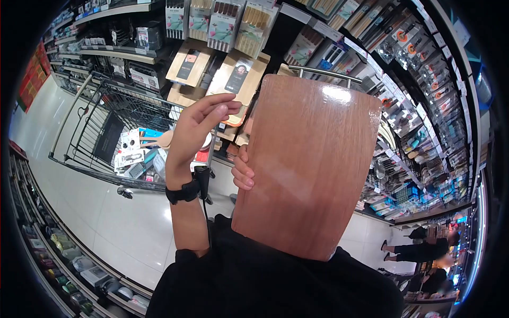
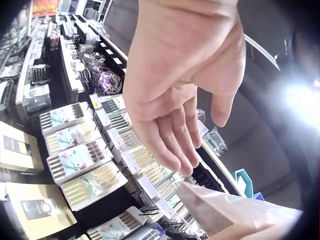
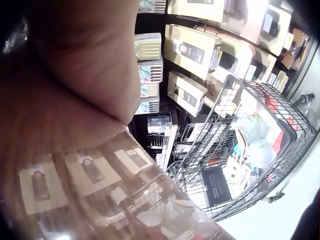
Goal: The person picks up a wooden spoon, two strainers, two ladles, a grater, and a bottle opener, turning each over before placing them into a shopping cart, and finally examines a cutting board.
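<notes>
A reddish-brown wooden board [image 1: 310,164], its surface glossy, is held up in front of the body. My right hand [image 1: 243,169] grips it, the fingers showing round its left edge; the board hides the rest of that hand in the head view. In the right wrist view the hand [image 3: 90,65] lies against the shiny board [image 3: 75,155], which reflects shelf goods. My left hand [image 1: 199,124] is raised left of the board, apart from it, fingers slightly bent and holding nothing. The left wrist view shows this hand [image 2: 182,85] above the board's corner [image 2: 235,210].
A wire shopping cart [image 1: 85,114] with kitchen items stands at the left. Boxed light-wood boards [image 1: 238,77] and chopstick packs [image 1: 225,24] fill the shelf ahead. Racks of hanging utensils [image 1: 419,90] line the right. People in dark clothes [image 1: 424,250] are at the lower right.
</notes>
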Motion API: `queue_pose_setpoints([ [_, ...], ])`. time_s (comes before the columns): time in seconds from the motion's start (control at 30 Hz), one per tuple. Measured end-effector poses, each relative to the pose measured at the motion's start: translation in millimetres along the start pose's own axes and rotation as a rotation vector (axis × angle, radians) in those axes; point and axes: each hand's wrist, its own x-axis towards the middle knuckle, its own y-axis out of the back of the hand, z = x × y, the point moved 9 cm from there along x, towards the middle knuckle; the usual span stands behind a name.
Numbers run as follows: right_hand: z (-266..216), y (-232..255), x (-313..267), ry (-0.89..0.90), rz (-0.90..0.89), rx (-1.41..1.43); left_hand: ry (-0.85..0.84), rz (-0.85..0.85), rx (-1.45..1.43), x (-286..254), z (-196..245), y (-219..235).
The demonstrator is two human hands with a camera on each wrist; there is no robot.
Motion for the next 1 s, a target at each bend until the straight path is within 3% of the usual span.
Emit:
queue_pose_setpoints([
  [0.2,2.5,-8.0,-3.8,-0.017,-0.062,-0.042,0.000,-0.017,-0.048,1.4,-4.5,-8.4],
  [0.47,11.2,-12.7,-8.8,-0.185,-0.136,-0.130,0.016,-0.050,-0.020,1.6,-7.7,-21.8],
  [0.67,20.1,-14.7,-9.8,-0.179,-0.186,-0.013,0.020,-0.063,-0.026,-1.2,-3.6,-29.4],
  [1.0,24.4,-21.5,-11.8,-0.183,-0.209,-0.075,0.026,-0.071,-0.037,-3.4,-2.9,-29.3],
])
